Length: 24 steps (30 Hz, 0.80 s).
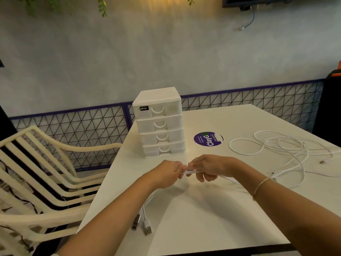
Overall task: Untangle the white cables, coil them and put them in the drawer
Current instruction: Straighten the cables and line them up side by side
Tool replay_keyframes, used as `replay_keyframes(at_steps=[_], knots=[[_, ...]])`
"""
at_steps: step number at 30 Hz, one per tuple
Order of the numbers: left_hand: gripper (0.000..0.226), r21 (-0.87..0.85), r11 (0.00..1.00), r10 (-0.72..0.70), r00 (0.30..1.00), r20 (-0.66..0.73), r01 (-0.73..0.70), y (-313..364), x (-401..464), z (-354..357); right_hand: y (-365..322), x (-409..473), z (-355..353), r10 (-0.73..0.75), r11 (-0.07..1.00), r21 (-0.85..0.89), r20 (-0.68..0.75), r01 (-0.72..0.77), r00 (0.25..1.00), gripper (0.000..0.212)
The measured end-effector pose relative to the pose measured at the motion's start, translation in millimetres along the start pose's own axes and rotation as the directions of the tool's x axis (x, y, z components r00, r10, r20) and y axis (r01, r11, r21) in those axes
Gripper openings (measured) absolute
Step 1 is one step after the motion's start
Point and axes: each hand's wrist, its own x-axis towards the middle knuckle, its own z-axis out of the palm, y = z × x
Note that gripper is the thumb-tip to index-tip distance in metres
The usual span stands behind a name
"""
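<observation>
My left hand (168,173) and my right hand (208,168) meet over the middle of the white table (212,218), both gripping white cable strands (191,171) stretched between them. From the left hand, strands hang down to two USB plugs (143,225) lying near the table's front left edge. From the right hand, the cable runs right into a loose tangle of white cables (287,146) spread over the table's right side. A white four-drawer unit (159,122) stands just beyond my hands, with all its drawers closed.
A round purple sticker (207,138) lies on the table right of the drawer unit. A cream slatted chair (42,169) stands left of the table. A wire-mesh fence (83,124) runs along the wall behind.
</observation>
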Motion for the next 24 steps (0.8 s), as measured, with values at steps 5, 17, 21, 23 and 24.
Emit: replay_keyframes(at_steps=[5, 17, 21, 23, 24], knots=[[0.031, -0.051, 0.998, 0.029, 0.999, 0.038, -0.027, 0.2, -5.7, 1.2, -0.3, -0.9, 0.9, 0.006, 0.996, 0.09, 0.028, -0.008, 1.0, 0.029], [0.035, -0.091, 0.995, -0.039, 0.997, -0.067, 0.033, -19.8, -8.5, -12.6, -6.9, -3.7, 23.9, -0.111, 0.954, -0.294, -0.187, 0.052, 0.976, 0.041], [0.037, -0.046, 0.995, 0.087, 0.995, -0.051, -0.089, -0.3, -13.6, -8.9, 1.0, -3.5, 0.4, -0.148, 0.972, -0.228, -0.374, 0.064, 0.916, 0.034], [0.036, -0.033, 0.995, 0.094, 0.994, -0.056, -0.096, -4.1, -13.4, -9.5, 4.7, -3.7, 3.8, -0.163, 0.962, -0.264, -0.353, 0.069, 0.921, 0.037], [0.035, -0.031, 0.996, 0.086, 0.995, -0.055, -0.088, -8.8, -13.0, -10.5, 6.4, -3.7, 7.2, -0.157, 0.959, -0.278, -0.326, 0.064, 0.932, 0.039]])
